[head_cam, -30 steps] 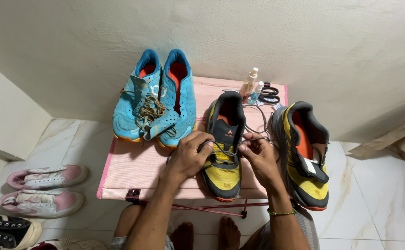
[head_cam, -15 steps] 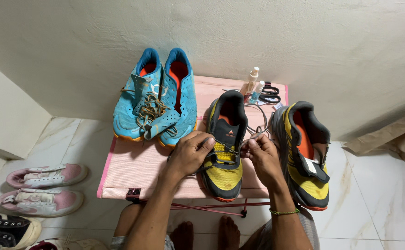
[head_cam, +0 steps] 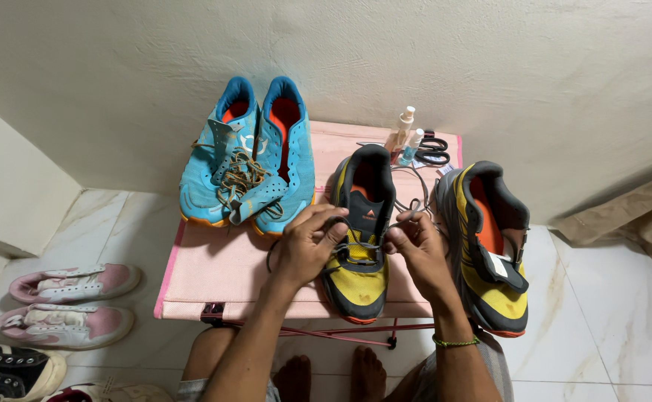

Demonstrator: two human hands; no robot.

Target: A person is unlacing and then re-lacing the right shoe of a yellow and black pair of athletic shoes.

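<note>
- On the pink folding table [head_cam: 214, 275], both hands meet over the lacing of a yellow and grey shoe [head_cam: 359, 231].
- The left hand [head_cam: 307, 246] curls over the shoe's left side, its fingers bent and pinching the grey lace [head_cam: 359, 246] at the eyelet row; it is not spread flat.
- The right hand [head_cam: 415, 246] comes in from the other side, its thumb and forefinger pinched on the same lace just right of the tongue. A green bracelet [head_cam: 456, 342] sits on that wrist.
- The shoe lies directly between and under the hands, with its long axis running away from the person: toe towards the body, heel opening towards the wall. Both hands touch it and sit about equally close, one on each flank of the lacing.
- The loose lace trails up past the right hand towards the far side of the table.
- Just right of the right hand stands the matching second shoe [head_cam: 490, 253], parallel and unlaced, its toe hanging over the table's near edge.
- Left of the left hand, well apart, lies a pair of blue shoes [head_cam: 247, 160] with tangled brownish laces.
- At the far edge stand two small bottles [head_cam: 404, 134] beside black scissors [head_cam: 434, 149].
- On the tiled floor at left sit pink and white sneakers [head_cam: 69, 305].
</note>
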